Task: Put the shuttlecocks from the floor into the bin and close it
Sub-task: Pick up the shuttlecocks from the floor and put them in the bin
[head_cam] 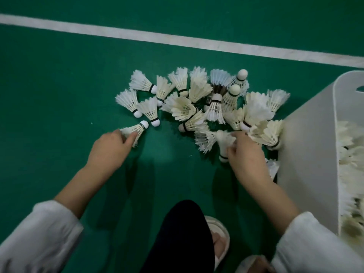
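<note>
Several white feather shuttlecocks lie in a heap on the green court floor ahead of me. My left hand pinches the feather skirt of one shuttlecock at the heap's near left edge, its cork pointing up and right. My right hand grips another shuttlecock at the heap's near right side, cork pointing toward me. The open white plastic bin stands on the right, against the heap, with several shuttlecocks inside. No lid is in view.
A white court line crosses the floor beyond the heap. My dark trouser leg and a pale slipper are at the bottom centre. Bare green floor lies to the left of the heap.
</note>
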The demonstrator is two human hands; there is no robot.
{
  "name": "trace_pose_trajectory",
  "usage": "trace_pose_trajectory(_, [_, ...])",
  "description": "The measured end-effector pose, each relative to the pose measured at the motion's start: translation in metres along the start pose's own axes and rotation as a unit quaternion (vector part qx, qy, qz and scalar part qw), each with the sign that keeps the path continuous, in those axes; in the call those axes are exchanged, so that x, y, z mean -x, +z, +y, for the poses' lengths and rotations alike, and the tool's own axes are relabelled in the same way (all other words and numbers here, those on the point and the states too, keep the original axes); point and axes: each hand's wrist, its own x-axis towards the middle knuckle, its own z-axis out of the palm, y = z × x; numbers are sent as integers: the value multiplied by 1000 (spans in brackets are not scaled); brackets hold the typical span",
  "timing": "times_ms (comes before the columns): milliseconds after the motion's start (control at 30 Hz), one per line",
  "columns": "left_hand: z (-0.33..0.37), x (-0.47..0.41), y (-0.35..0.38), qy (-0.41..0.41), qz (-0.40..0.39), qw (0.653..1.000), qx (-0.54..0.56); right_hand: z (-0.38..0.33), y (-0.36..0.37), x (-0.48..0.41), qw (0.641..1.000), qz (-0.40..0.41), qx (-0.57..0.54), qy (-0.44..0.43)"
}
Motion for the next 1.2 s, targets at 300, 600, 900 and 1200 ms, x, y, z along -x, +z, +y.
trace_pose_trajectory(300, [-5,-6,37,-128,47,875,465,-4,24,30,995,-58,25,-74])
trace_pose_trajectory(600, [-5,-13,48,-101,47,864,490,0,22,29,995,-62,-6,-74])
trace_pose_trajectory(900, [-12,-11,43,-97,100,874,465,6,20,24,995,-58,-22,-79])
trace_pose_trajectory(1200, [13,-18,8,-59,-36,840,539,12,19,23,996,-47,-24,-77])
